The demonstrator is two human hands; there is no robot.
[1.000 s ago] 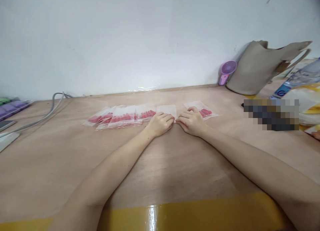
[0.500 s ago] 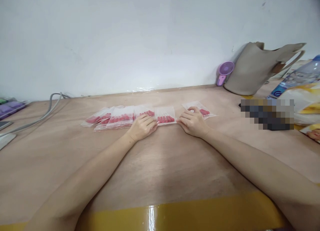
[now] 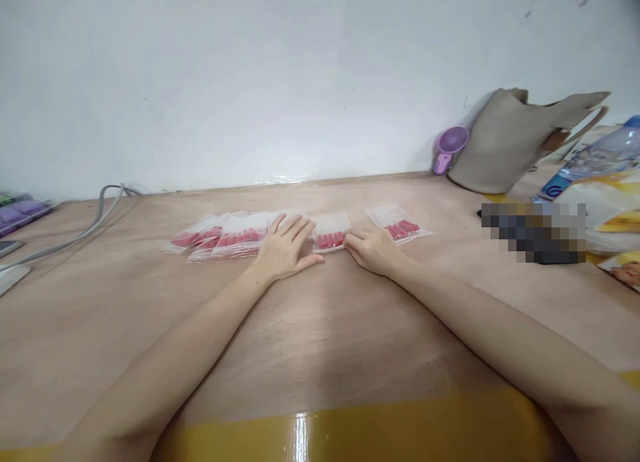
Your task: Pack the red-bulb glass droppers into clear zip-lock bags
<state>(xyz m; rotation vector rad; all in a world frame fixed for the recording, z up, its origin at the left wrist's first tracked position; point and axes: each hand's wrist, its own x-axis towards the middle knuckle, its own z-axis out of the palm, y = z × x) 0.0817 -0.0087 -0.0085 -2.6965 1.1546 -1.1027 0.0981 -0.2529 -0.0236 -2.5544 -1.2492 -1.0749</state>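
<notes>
A clear plastic bag [image 3: 332,227] holding several red-ended sticks lies flat on the table between my hands. My right hand [image 3: 371,247] has its fingers pinched at the lower right corner of this bag. To the left, my left hand [image 3: 287,247] lies with fingers spread over bags at the right end of an overlapping row, its thumb pointing right. The row of similar bags [image 3: 235,235] stretches left from it, their red ends toward me. Beyond my right hand rests another such bag [image 3: 395,223], partly covered by the hand.
At the right back stand a purple handheld fan [image 3: 451,144] and a grey-beige bag [image 3: 500,145]. A water bottle [image 3: 595,159] and a pixelated dark object [image 3: 537,235] lie nearer. Grey cables [image 3: 95,223] and purple packs [image 3: 23,215] are at the left, on the brown table [image 3: 280,355].
My left hand has let go of the middle bag's left side and spread its fingers over the row. My right hand has shifted slightly left along the bag's lower edge.
</notes>
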